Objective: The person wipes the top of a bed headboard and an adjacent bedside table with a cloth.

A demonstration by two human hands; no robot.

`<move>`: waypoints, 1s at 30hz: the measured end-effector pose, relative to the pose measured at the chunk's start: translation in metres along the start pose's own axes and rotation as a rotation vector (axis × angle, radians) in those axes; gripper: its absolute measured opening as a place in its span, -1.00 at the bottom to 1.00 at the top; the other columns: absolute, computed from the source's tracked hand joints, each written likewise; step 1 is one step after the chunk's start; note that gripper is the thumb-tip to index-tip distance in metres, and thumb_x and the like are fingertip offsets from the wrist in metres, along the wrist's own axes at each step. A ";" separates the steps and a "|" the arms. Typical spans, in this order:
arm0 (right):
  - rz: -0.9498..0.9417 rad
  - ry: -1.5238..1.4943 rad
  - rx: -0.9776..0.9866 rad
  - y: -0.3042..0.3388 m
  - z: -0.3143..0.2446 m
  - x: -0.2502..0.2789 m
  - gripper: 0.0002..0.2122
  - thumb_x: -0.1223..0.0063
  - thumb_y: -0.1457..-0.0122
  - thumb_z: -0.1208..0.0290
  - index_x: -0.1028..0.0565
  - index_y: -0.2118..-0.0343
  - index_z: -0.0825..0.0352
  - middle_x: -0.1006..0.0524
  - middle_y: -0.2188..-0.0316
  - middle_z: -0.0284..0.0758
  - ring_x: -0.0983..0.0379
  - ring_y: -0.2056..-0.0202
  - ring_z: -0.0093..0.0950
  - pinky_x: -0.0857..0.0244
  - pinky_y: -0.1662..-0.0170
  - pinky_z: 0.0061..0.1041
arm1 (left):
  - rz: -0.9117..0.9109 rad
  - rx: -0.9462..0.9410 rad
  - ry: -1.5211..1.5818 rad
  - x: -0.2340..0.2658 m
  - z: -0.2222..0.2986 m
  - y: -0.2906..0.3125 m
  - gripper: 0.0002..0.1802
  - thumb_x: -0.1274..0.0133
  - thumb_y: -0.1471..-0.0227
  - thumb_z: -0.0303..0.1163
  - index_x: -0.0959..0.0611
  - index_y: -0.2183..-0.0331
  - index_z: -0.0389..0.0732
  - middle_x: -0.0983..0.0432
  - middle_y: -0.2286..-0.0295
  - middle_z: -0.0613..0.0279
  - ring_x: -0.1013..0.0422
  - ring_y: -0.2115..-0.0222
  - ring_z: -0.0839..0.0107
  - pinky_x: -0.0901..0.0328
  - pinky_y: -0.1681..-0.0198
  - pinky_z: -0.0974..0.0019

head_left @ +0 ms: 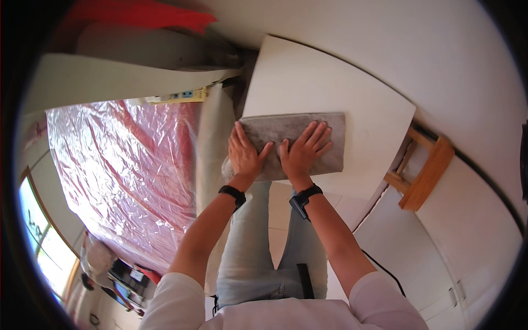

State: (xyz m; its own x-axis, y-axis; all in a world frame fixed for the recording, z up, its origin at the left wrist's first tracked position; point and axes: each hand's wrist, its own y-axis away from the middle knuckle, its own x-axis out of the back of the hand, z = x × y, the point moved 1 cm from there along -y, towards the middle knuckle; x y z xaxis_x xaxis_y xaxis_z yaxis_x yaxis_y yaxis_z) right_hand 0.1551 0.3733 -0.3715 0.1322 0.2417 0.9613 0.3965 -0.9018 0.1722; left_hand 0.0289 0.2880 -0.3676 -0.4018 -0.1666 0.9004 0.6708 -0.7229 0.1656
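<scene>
A folded grey cloth [335,143], soft and towel-like, lies flat at the near edge of a white tabletop [330,82]. My left hand [247,157] rests on its left end, fingers stretched forward and the thumb pointing inward. Just right of the cloth's middle, my right hand [304,154] lies flat with its fingers spread. Both palms touch the cloth, and neither hand grips it. A whitish fuzzy bit [227,168] shows beside my left hand, partly hidden by it. Each wrist wears a black band.
To the left is a wide pink surface under clear plastic sheeting [126,159]. A yellow power strip [187,95] sits at its far edge. A wooden stool [426,170] stands right of the table, near white cabinet doors [418,247]. Red fabric [148,15] hangs at the upper left.
</scene>
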 end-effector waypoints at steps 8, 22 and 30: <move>0.226 0.109 -0.211 -0.100 -0.021 0.002 -0.16 0.12 -0.14 0.00 0.04 -0.30 0.60 0.11 -0.34 0.19 0.27 -0.36 0.14 0.30 -0.27 0.24 | -0.223 -0.157 0.090 0.013 0.043 -0.143 0.07 -0.08 -0.04 0.17 -0.06 -0.25 -0.42 -0.23 -0.09 -0.20 -0.22 -0.10 -0.06 -0.22 -0.12 0.12; 0.166 -0.058 -0.079 -0.120 0.002 0.024 -0.21 0.06 -0.17 -0.04 -0.05 -0.29 0.49 0.00 -0.32 0.11 0.11 -0.33 0.01 0.19 -0.26 0.11 | -0.124 -0.325 0.443 -0.020 0.028 -0.217 0.14 -0.21 0.01 0.11 0.03 -0.31 -0.26 -0.18 -0.18 -0.24 -0.17 -0.20 -0.04 -0.12 -0.24 0.17; 0.189 0.017 0.102 -0.090 0.015 0.016 -0.21 0.02 -0.13 -0.03 -0.09 -0.30 0.45 -0.04 -0.30 0.11 0.10 -0.34 0.03 0.25 -0.26 0.25 | -0.136 -0.202 0.522 -0.016 0.006 -0.144 -0.17 -0.19 -0.07 -0.12 -0.23 -0.23 -0.29 -0.36 -0.07 -0.21 -0.33 -0.08 -0.04 -0.25 -0.11 0.15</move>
State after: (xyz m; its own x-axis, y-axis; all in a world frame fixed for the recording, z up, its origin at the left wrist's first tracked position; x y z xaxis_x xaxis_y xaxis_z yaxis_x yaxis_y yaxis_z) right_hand 0.1353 0.4640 -0.3744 0.1983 0.0646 0.9780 0.4562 -0.8892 -0.0337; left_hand -0.0578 0.3990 -0.4038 -0.7647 -0.3352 0.5503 0.4800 -0.8661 0.1395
